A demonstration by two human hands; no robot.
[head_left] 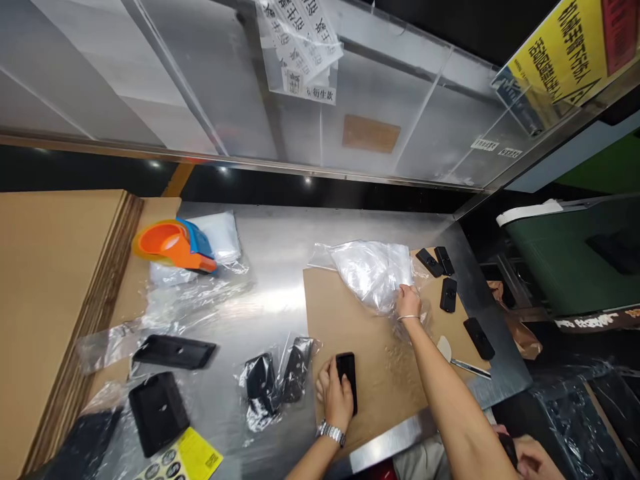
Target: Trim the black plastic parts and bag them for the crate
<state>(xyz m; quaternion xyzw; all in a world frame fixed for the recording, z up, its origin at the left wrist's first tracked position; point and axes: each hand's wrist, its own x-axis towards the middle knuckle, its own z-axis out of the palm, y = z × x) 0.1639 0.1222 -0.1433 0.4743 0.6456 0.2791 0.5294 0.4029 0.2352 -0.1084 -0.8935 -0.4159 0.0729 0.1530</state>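
Note:
Near the front of the brown cardboard sheet [373, 353], my left hand [336, 397] has its fingers around a black rectangular part [347, 373]. Farther back, my right hand [409, 301] has its fingers closed on the edge of a pile of clear plastic bags [373, 273]. To the left of my left hand lie black parts in clear bags [296, 370] on the metal table. Several small black parts [449, 295] rest along the right side of the sheet, beside a thin knife [471, 368].
An orange tape dispenser [170, 243] sits on plastic at the back left. Stacked cardboard [60, 300] stands at the left edge. Black trays [159, 410] lie front left. A clear panel [300, 133] borders the back. Another person's hand [535, 459] shows bottom right.

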